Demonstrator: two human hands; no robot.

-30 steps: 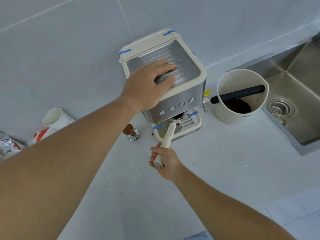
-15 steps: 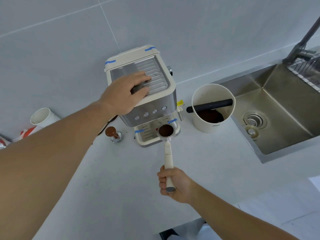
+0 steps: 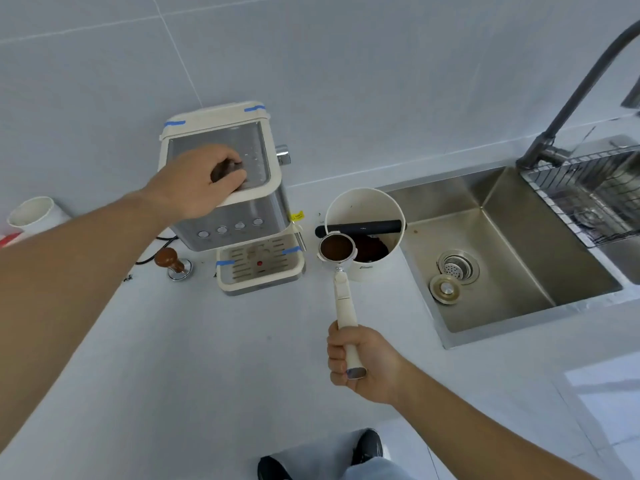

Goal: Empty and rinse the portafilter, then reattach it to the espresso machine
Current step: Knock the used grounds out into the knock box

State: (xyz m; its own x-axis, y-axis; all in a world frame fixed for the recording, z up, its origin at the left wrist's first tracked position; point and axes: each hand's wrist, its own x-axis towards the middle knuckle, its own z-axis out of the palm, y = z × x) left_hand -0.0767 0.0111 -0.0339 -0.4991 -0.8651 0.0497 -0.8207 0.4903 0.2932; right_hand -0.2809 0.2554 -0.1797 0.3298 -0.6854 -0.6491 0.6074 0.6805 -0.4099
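a kitchen: steel sink (image 3: pixel 512 244), faucet (image 3: pixel 568 109), espresso machine (image 3: pixel 235 202).

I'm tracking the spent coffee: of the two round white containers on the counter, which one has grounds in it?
The knock box right of the espresso machine, crossed by a black bar; the paper cup sits far left.

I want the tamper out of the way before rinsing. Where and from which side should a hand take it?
Grip the tamper by its brown rounded knob, coming from above and slightly from the front. It stands on its metal base on the counter, knob tilted toward the left, left of the espresso machine. The base looks too flat to pinch, and the black cord lies behind it.
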